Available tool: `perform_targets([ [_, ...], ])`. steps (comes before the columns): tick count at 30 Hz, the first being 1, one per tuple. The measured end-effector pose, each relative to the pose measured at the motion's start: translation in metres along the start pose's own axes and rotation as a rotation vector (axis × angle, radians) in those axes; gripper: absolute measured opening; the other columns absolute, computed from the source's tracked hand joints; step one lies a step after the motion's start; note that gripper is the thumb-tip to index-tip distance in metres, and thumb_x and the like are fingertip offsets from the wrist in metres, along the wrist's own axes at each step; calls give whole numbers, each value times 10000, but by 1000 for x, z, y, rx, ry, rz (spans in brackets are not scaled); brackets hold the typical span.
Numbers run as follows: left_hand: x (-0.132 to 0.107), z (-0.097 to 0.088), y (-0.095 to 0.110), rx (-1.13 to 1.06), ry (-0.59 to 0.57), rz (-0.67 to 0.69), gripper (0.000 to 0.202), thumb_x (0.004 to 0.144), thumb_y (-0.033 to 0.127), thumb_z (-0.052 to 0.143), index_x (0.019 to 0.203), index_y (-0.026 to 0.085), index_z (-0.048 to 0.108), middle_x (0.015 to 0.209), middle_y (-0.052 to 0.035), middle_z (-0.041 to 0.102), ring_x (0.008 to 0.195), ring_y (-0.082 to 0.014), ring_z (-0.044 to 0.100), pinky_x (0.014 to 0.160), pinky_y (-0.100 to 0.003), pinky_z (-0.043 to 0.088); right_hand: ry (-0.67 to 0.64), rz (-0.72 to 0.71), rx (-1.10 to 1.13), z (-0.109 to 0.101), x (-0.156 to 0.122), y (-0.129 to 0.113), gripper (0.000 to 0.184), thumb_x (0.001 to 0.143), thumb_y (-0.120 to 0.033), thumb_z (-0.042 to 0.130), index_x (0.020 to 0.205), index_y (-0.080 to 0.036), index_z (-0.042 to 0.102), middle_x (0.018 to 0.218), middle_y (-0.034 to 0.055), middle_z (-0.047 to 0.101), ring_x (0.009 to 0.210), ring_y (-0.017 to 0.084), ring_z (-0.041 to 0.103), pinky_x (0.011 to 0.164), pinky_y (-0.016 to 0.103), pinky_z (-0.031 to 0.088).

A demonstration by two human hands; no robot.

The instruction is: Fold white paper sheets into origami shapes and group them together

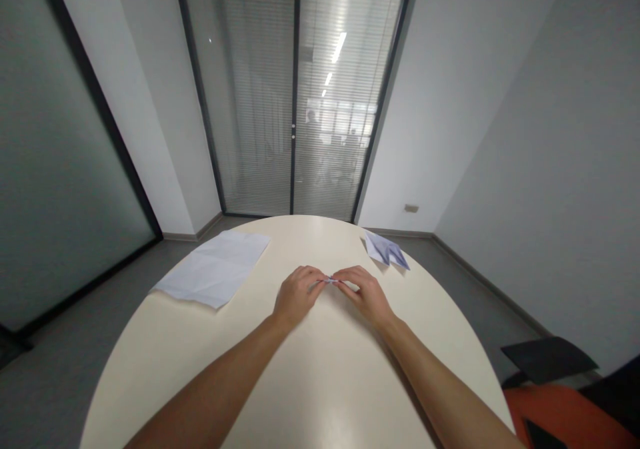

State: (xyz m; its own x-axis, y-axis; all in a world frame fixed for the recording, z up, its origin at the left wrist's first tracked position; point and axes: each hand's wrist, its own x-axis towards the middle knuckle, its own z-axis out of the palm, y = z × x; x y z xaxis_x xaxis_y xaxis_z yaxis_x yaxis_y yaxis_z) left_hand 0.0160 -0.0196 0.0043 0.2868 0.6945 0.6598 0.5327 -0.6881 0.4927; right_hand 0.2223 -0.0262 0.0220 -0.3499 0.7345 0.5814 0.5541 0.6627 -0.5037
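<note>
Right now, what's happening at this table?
A person sits at a round cream table, with both hands meeting at its middle. The left hand and right hand pinch a small folded piece of white paper between their fingertips, low over the tabletop. A creased, unfolded white paper sheet lies to the left. A finished folded white paper shape sits at the far right edge.

Place: you're in an office mtg room.
Signs: glass doors w/ blinds (295,102) just beyond the round table (320,382); orange chair (565,416) at its right.
</note>
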Motion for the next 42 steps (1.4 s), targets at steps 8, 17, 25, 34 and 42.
perform_targets([
  [8, 0, 2, -9, -32, 23, -19, 156, 950, 255, 577, 1009, 244, 721, 989, -35, 705, 976, -194, 625, 909, -344, 488, 55, -4, 49, 0, 1, 4, 187, 952, -366, 594, 1015, -278, 746, 1012, 64, 749, 968, 248, 662, 897, 419, 516],
  [17, 3, 2, -13, -127, 93, -91, 138, 941, 238, 555, 983, 212, 684, 996, -41, 696, 963, -180, 647, 898, -316, 497, 130, 163, 92, -1, 1, 12, 239, 905, -433, 628, 982, -241, 745, 1002, 85, 757, 933, 264, 678, 842, 408, 530],
  [25, 4, 6, -25, -191, 160, -230, 108, 922, 274, 585, 973, 207, 652, 964, -40, 707, 921, -182, 662, 871, -317, 506, 172, 304, 196, -6, 2, 21, 315, 885, -498, 610, 974, -217, 721, 993, 86, 752, 881, 246, 682, 811, 393, 538],
  [34, 6, 10, -38, -425, 226, -408, 173, 901, 350, 599, 962, 188, 611, 928, -55, 713, 867, -174, 692, 818, -299, 543, 255, 349, 274, -4, -1, 40, 342, 878, -497, 610, 1001, -179, 635, 873, 91, 703, 788, 225, 644, 746, 360, 507],
  [42, 6, 11, -48, -446, 322, -472, 329, 879, 375, 602, 1138, 192, 518, 853, -11, 650, 735, -136, 659, 699, -249, 513, 204, 357, 187, -5, -4, 41, 262, 868, -369, 531, 987, -185, 674, 924, 69, 705, 766, 201, 611, 730, 340, 488],
])
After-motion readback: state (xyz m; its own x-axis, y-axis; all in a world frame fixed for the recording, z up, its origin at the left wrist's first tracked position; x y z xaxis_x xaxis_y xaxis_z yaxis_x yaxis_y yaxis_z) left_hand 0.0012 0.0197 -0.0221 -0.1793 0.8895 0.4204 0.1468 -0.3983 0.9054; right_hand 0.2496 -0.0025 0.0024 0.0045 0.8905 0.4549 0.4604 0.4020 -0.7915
